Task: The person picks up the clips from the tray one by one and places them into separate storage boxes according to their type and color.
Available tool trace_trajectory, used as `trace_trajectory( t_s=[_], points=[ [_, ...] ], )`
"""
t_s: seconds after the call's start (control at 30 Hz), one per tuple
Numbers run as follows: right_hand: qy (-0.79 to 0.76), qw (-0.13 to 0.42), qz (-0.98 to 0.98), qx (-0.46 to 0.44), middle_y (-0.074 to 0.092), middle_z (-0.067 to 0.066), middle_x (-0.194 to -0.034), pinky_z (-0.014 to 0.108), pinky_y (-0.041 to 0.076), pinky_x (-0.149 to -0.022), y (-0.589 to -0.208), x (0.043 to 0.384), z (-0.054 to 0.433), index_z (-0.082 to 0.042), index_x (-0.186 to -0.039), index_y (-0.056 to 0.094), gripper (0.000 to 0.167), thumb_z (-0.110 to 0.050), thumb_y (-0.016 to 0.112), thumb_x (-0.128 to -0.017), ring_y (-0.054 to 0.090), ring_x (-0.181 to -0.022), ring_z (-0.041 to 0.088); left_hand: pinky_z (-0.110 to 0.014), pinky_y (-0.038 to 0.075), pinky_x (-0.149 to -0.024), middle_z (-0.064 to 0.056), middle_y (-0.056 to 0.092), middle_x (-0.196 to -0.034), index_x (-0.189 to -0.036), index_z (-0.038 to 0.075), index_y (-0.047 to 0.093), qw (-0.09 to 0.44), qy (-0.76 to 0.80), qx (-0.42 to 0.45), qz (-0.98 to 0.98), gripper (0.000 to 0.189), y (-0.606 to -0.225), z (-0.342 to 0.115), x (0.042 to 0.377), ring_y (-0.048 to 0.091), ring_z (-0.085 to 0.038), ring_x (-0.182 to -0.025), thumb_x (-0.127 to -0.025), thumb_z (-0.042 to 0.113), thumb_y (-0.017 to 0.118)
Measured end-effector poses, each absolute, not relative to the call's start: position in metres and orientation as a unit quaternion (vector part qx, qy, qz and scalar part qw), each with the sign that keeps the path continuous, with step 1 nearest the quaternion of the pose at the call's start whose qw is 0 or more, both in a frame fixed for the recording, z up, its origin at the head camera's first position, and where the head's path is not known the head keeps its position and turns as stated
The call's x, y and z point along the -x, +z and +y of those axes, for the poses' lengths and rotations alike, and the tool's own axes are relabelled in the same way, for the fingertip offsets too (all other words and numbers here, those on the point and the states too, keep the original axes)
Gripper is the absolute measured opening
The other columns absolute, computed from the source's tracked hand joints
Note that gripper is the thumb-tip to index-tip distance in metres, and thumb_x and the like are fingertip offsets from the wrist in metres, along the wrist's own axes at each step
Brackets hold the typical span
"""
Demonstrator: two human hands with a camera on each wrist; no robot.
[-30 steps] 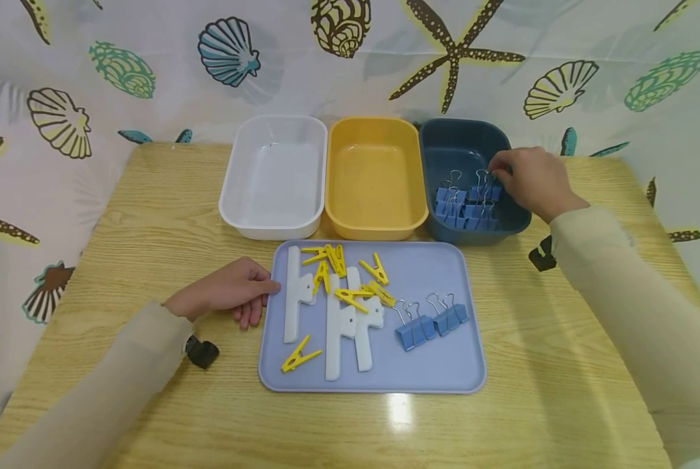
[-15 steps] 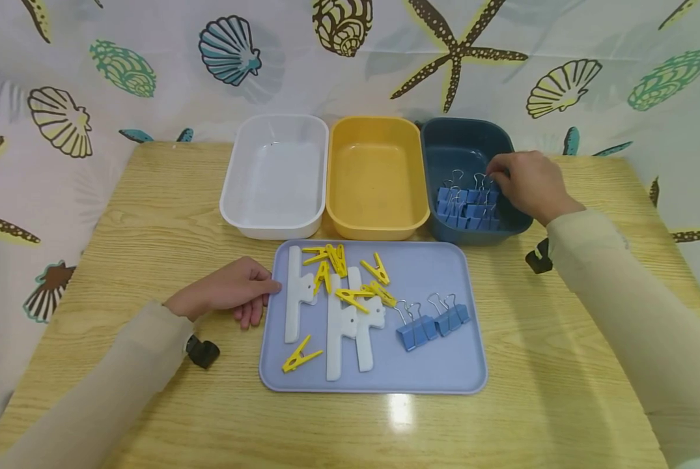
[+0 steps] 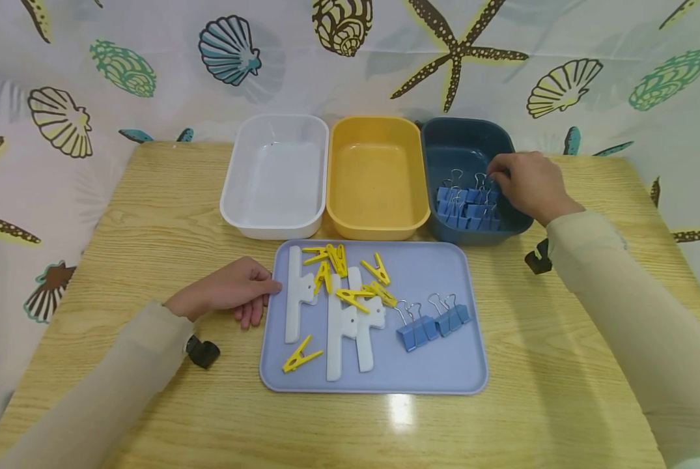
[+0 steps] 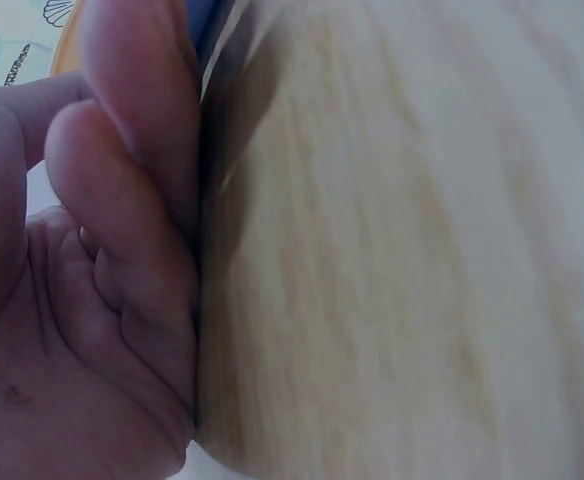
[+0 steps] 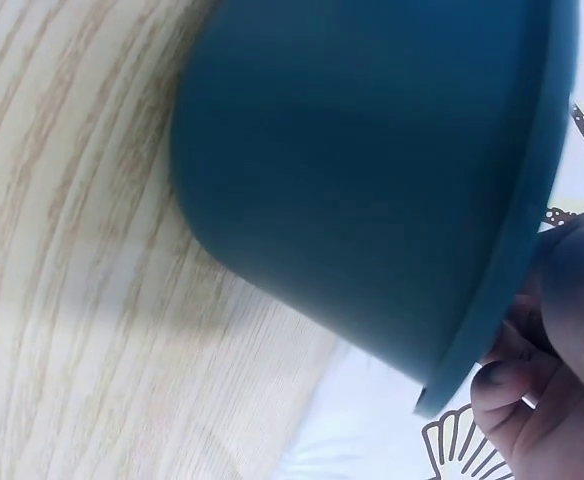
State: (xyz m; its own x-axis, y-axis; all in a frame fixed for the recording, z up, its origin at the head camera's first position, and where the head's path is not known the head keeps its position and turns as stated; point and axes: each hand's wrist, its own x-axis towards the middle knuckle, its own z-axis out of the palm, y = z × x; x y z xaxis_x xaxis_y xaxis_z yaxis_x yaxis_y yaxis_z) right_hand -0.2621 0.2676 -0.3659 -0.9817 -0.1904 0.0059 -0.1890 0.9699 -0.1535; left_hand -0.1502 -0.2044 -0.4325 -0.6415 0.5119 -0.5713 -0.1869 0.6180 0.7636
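Note:
My left hand (image 3: 232, 290) rests on the table at the left rim of the lavender tray (image 3: 432, 273), one fingertip touching that rim. Its other fingers lie loosely bent on the wood; the left wrist view shows the loose fingers (image 4: 137, 190). My right hand (image 3: 531, 185) reaches over the right wall of the dark blue bin (image 3: 455, 140). Its fingertips pinch the wire handle of a blue binder clip (image 3: 480, 195) among several standing in the bin. In the right wrist view the bin wall (image 5: 352, 180) hides the clips. Two more binder clips (image 3: 417, 332) lie on the tray.
Yellow clothespins (image 3: 297, 357) and three white bag clips (image 3: 292, 293) lie on the tray. A white bin (image 3: 273, 225) and a yellow bin (image 3: 378, 225) stand left of the dark blue one. A patterned cloth (image 3: 303, 78) hangs behind the wooden table (image 3: 168, 195).
My right hand has shifted very slightly at the dark blue bin. The left hand, the tray and the things on it stay as they were.

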Motion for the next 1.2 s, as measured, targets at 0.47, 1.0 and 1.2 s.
trace_trajectory(
  t_s=[0.47, 1.0, 1.2],
  points=[
    [-0.081, 0.002, 0.992, 0.094, 0.065, 0.025, -0.111, 0.057, 0.049, -0.083, -0.3689, 0.2615, 0.2686, -0.001, -0.111, 0.066, 0.022, -0.007, 0.051, -0.098, 0.06, -0.098, 0.039, -0.024, 0.047, -0.042, -0.007, 0.065, -0.056, -0.073, -0.002, 0.06, 0.412, 0.428, -0.102, 0.798, 0.038, -0.4323, -0.2041, 0.1499, 0.06, -0.014, -0.042, -0.099, 0.025, 0.052],
    [-0.067, 0.024, 0.993, 0.091, 0.062, 0.026, -0.121, 0.058, 0.049, -0.086, -0.3689, 0.2631, 0.2663, -0.001, -0.12, 0.064, 0.029, -0.004, 0.044, -0.098, 0.058, -0.108, 0.042, -0.025, 0.048, -0.042, -0.007, 0.065, -0.056, -0.073, -0.002, 0.06, 0.41, 0.425, -0.106, 0.8, 0.038, -0.4335, -0.2047, 0.1506, 0.061, -0.014, -0.042, -0.099, 0.025, 0.052],
    [-0.066, 0.019, 0.993, 0.098, 0.063, 0.025, -0.121, 0.058, 0.049, -0.085, -0.3689, 0.2621, 0.2669, -0.001, -0.12, 0.064, 0.03, -0.004, 0.045, -0.098, 0.058, -0.108, 0.042, -0.025, 0.048, -0.042, -0.007, 0.065, -0.056, -0.073, -0.002, 0.06, 0.413, 0.425, -0.104, 0.799, 0.038, -0.4326, -0.2044, 0.1505, 0.061, -0.015, -0.042, -0.099, 0.025, 0.051]
  ],
)
